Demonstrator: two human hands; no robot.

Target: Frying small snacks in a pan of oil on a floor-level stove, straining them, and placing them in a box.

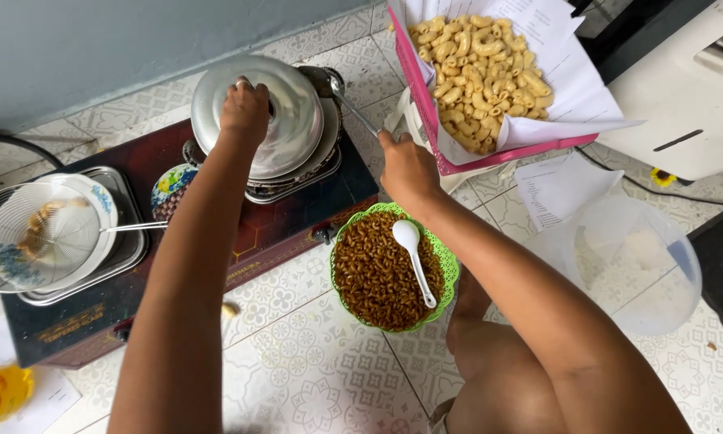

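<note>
My left hand (pixel 244 111) grips the knob of a round metal lid (pixel 296 112), held tilted over a pan (pixel 329 149) on the stove. My right hand (pixel 406 167) holds the handle of a metal ladle (pixel 347 100) whose bowl reaches under the lid's far edge. Just below my right forearm, a green basket (pixel 448 259) holds browned macaroni with a white spoon (pixel 414 254) resting in it. A pink tray (pixel 426 104) lined with white paper carries pale macaroni at the upper right.
A dark red two-burner stove (pixel 265 233) sits on the patterned tile floor. On its left side a wire skimmer (pixel 36 237) lies over a plate in a metal tray. A clear plastic lid (pixel 631 265) lies at right, a yellow container (pixel 0 394) at lower left.
</note>
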